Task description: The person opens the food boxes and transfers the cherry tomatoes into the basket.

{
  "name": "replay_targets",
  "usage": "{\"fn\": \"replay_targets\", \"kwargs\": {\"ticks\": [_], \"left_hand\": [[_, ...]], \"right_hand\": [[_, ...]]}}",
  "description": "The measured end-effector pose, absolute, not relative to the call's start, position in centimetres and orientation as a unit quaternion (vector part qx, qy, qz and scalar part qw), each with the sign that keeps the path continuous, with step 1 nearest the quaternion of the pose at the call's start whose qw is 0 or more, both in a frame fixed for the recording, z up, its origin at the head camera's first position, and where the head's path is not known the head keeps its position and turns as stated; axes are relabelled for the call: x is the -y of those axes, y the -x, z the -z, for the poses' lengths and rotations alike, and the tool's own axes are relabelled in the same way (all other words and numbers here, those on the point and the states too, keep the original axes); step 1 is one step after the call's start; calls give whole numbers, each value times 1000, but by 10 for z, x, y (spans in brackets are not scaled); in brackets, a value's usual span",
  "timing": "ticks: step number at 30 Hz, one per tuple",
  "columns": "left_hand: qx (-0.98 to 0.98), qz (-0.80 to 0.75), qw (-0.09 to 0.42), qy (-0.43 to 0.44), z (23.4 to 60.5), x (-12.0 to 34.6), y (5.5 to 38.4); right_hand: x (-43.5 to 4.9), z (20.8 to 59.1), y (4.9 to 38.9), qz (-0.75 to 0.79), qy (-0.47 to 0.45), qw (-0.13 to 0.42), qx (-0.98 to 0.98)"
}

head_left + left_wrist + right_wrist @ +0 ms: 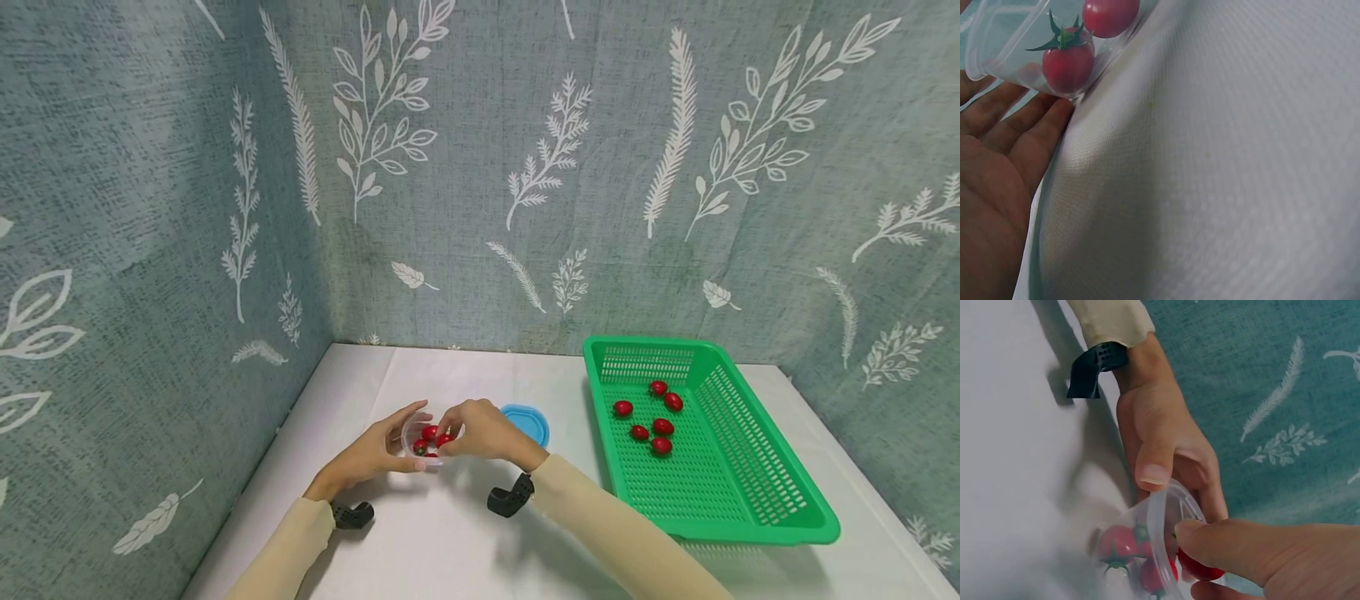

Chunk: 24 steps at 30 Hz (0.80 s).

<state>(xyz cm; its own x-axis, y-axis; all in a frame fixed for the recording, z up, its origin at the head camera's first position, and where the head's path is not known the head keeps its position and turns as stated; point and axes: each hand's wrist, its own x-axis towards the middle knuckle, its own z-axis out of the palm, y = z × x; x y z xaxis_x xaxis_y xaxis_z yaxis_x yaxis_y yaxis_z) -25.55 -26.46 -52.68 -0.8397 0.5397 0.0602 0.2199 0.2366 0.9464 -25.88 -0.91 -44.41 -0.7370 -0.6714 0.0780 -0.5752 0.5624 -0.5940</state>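
A clear plastic container (406, 442) with several red cherry tomatoes (420, 447) inside stands on the white table, left of centre. My left hand (375, 446) holds it from the left, thumb at the near side and fingers round the far side. In the left wrist view, its fingers (1041, 128) touch the container's wall (1004, 47), and a green-stemmed tomato (1067, 67) shows through. My right hand (480, 429) reaches over the opening. Between its thumb and fingers it pinches a cherry tomato (1200, 569) at the rim, in the right wrist view.
A blue round lid (531, 422) lies on the table (450, 542) just behind the right wrist. To the right stands a green slotted basket (720, 492) with several cherry tomatoes (662, 446) on its floor. Patterned grey-green cloth (465, 250) walls the back and sides.
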Motion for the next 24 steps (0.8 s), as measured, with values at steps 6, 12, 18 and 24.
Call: {"fn": "replay_targets", "kwargs": {"ticks": [6,12,18,24], "left_hand": [[-783,-557,142,-237,526,264,255],[-780,-564,142,-232,526,264,254],[-782,-564,141,-225,526,262,254],[-781,-562,137,-234,526,263,255]], "right_hand": [[2,434,259,311,352,65,-880],[-9,424,259,310,353,57,-881],[-25,413,258,319,344,39,-882],[-45,409,260,325,326,17,-887]]}}
